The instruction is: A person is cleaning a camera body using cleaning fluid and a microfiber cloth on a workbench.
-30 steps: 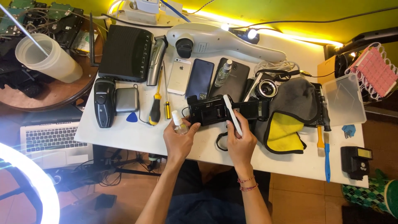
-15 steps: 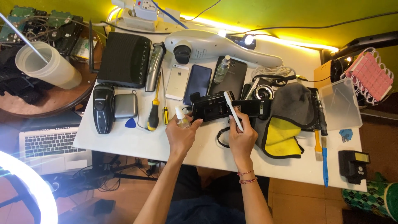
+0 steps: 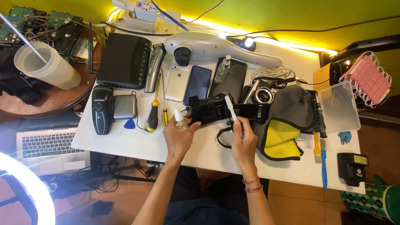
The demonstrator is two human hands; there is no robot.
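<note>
Black camera lying crosswise on the bench, a hand at each side.

The black camera (image 3: 221, 110) lies with its long axis left to right, just beyond both hands. The left hand (image 3: 180, 135) pinches a small clear bottle (image 3: 180, 121) at its left end; the right hand (image 3: 243, 137) grips a white stick-like tool (image 3: 230, 107) across its middle, beside the grey-and-yellow cloth (image 3: 285, 125).

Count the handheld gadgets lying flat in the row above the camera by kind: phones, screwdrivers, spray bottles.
Phones: 3 — white phone, dark blue phone, black phone
Screwdrivers: 2 — large yellow-and-black screwdriver, thin yellow screwdriver
Spray bottles: 1 — spray bottle lying on the black phone
Total: 6
</note>
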